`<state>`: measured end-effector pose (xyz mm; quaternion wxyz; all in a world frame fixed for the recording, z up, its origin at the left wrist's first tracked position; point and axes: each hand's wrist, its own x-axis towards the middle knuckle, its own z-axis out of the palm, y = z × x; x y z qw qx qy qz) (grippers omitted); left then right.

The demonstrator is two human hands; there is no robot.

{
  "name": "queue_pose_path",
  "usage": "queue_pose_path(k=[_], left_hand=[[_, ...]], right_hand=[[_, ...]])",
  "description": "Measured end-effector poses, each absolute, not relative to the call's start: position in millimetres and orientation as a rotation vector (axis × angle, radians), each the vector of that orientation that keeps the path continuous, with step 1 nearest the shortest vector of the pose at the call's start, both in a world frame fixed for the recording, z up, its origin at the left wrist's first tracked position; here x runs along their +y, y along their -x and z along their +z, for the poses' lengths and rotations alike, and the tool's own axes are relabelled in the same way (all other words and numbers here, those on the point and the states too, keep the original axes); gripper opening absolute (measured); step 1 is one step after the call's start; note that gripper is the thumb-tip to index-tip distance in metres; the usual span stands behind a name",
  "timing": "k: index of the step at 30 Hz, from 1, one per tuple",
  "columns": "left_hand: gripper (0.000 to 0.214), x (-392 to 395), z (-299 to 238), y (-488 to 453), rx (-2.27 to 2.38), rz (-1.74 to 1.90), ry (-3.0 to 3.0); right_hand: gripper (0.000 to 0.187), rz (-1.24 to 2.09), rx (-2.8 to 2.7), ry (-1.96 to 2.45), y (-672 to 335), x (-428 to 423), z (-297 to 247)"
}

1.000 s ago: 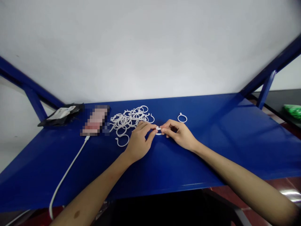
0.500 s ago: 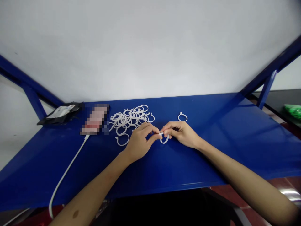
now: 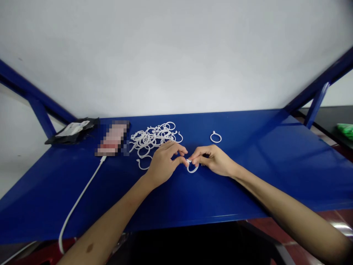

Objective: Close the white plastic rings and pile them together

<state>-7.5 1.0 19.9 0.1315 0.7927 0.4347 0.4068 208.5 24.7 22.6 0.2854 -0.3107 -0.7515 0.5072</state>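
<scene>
Both hands meet over the middle of the blue table (image 3: 261,173) and pinch one small white plastic ring (image 3: 192,168). My left hand (image 3: 165,163) grips the ring's left end between thumb and forefinger. My right hand (image 3: 213,160) pinches the ring's right end, and the loop hangs below the fingertips. A heap of several white rings (image 3: 153,139) lies just behind my left hand. One closed ring (image 3: 215,137) lies alone behind my right hand.
A blurred-out phone (image 3: 112,139) lies left of the heap, with a white cable (image 3: 79,200) running off the front edge. A black packet (image 3: 73,130) sits at the table's far left corner. Blue frame bars rise at both sides. A green object (image 3: 346,129) lies far right.
The ring between my fingers has turned from lying flat at the fingertips to hanging down as a loop. Both hands have shifted slightly toward me.
</scene>
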Motion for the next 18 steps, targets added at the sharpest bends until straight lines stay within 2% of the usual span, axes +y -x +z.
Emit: queue_pose_path(k=[4, 8, 14, 18], left_hand=[[0.016, 3.7, 12.0, 9.0, 1.283, 1.097, -2.323], [0.018, 14.6, 4.0, 13.1, 1.347, 1.038, -2.458], [0.025, 25.5, -1.8, 14.0, 1.684, 0.918, -2.715], [0.020, 28.6, -7.3, 15.6, 1.728, 0.925, -2.715]], right_hand=[[0.017, 1.189, -2.212, 0.802, -209.8, 25.3, 20.9], [0.021, 0.796, -2.393, 0.793, -211.0, 30.1, 18.7], [0.025, 0.266, -2.356, 1.115, -233.0, 52.2, 18.3], [0.028, 0.045, -2.276, 1.380, -256.4, 68.4, 16.2]])
